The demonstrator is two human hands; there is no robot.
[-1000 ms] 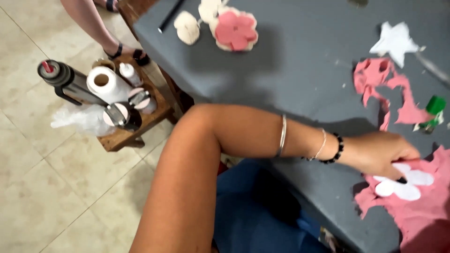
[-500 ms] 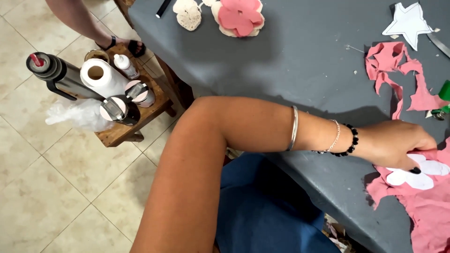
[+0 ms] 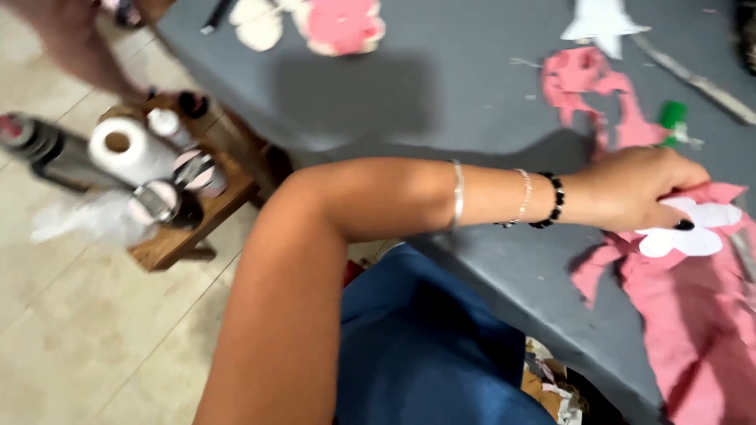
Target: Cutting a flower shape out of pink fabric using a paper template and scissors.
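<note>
My left hand (image 3: 638, 189) fingers (image 3: 683, 224) press white flower cutout (image 3: 693, 232) flat on pink sheet (image 3: 693, 315), grey surface (image 3: 472, 102) beneath; long axis roughly left-right. Same hold as before; view shifted. Right hand unseen

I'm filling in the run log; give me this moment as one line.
left hand: grip on white flower cutout | cutout lies on pink sheet | grey table | right hand: out of view
</note>
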